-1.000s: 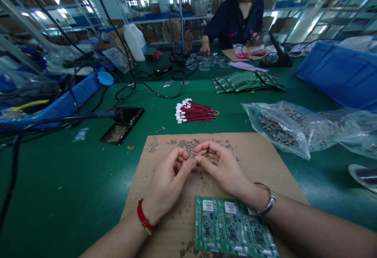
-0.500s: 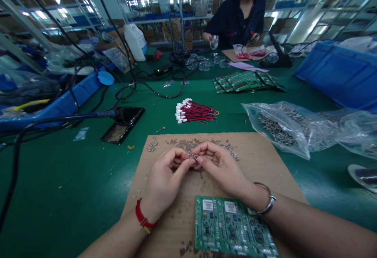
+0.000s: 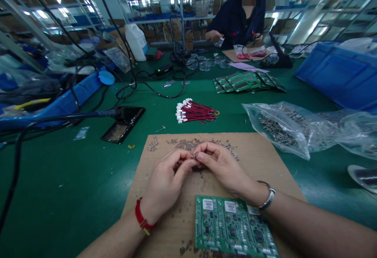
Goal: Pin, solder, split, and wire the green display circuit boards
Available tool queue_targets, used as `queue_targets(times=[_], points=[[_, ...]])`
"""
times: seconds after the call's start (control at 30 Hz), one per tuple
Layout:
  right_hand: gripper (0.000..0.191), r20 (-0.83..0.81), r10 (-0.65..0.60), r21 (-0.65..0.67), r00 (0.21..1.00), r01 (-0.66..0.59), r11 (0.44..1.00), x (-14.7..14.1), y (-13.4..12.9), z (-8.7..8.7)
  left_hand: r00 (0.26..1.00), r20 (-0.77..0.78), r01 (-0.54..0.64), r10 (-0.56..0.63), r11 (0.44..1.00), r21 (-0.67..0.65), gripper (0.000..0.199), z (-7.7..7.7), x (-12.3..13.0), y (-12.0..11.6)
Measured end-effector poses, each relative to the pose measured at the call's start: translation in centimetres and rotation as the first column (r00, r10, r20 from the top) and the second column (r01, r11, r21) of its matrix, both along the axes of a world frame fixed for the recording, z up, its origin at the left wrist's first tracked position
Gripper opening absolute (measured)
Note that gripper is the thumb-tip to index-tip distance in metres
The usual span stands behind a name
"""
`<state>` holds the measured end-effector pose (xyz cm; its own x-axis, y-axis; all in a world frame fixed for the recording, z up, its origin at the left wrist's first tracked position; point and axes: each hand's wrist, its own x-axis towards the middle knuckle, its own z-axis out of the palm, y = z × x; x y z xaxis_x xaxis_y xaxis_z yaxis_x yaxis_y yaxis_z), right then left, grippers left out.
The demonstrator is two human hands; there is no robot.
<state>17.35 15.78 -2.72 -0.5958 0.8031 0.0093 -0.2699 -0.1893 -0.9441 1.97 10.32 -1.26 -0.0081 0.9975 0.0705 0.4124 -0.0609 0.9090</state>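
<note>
1. A small metal part (image 3: 193, 156) is pinched between the fingertips of both hands, just above the cardboard sheet (image 3: 259, 160) in the near middle of the desk (image 3: 73, 179).
2. The left hand (image 3: 166, 181) has thumb and forefinger closed on the part's left side; a red band sits on its wrist.
3. The right hand (image 3: 225, 167) is closed on the part's right side in the same pinching grip; a metal bracelet circles its wrist.
4. Just beyond the hands, loose metal bits (image 3: 185, 144) lie scattered along the far edge of the cardboard.
5. Near the hands, a green circuit board (image 3: 232, 228) rests on the cardboard's near edge.
6. Farther off lies a bundle of red wires (image 3: 196, 113), with a clear bag of parts (image 3: 277, 128) to the right.
7. A black tray (image 3: 123, 123) lies to the left.
8. At the far side, another person (image 3: 238, 18) sits behind a row of green boards (image 3: 244, 81).
</note>
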Motion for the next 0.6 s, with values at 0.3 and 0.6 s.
queue_targets(times=[0.3, 0.6], points=[[0.020, -0.084, 0.065, -0.081, 0.994, -0.072, 0.994, -0.06, -0.57, 0.11, 0.922, 0.355, 0.243, -0.155, 0.945, -0.218, 0.033, 0.64, -0.18, 0.35], [0.017, -0.030, -0.005, -0.090, 1.000, 0.003, 0.996, -0.12, -0.18, 0.17, 0.936, 0.350, 0.008, 0.039, 0.991, -0.131, 0.021, 0.57, 0.06, 0.06]])
